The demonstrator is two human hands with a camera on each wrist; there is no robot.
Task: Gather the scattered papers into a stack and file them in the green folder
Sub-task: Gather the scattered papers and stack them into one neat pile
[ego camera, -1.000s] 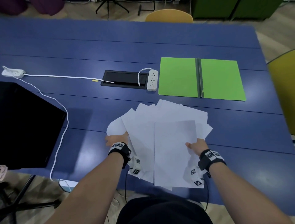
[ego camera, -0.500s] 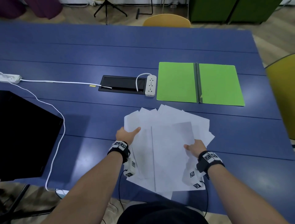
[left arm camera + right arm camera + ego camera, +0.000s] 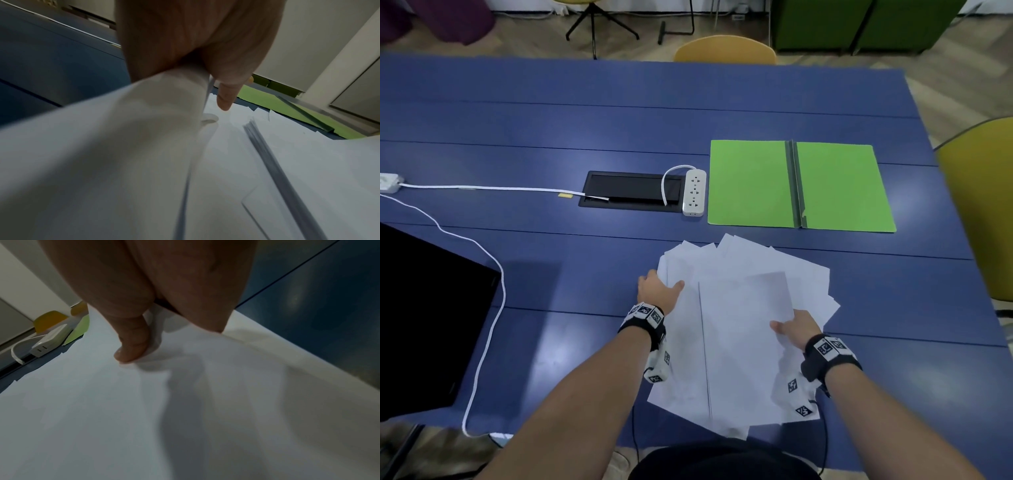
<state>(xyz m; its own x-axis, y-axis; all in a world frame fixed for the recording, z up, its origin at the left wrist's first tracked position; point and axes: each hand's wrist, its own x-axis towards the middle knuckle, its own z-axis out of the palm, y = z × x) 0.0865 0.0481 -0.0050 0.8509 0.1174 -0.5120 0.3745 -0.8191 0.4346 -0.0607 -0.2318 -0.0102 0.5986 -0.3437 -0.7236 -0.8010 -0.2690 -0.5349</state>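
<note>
Several white papers (image 3: 739, 308) lie fanned in a loose pile at the table's near edge, some overhanging it. My left hand (image 3: 659, 291) grips the pile's left edge, thumb on top; the left wrist view shows the sheets (image 3: 185, 129) curled up between thumb and fingers. My right hand (image 3: 792, 327) pinches the right side of the pile, thumb (image 3: 133, 347) pressed on the top sheet (image 3: 144, 402). The green folder (image 3: 753, 185) lies open and flat on the table just beyond the papers, dark spine in the middle.
A white power strip (image 3: 694, 193) sits left of the folder beside a black cable hatch (image 3: 631, 190). A white cord (image 3: 482, 260) runs across the blue table (image 3: 619, 113). A black monitor (image 3: 421, 318) stands at the left. A yellow chair (image 3: 983, 212) is at the right.
My left hand has slid the left sheets rightward and further up the pile, narrowing the fan. The right hand has kept its hold.
</note>
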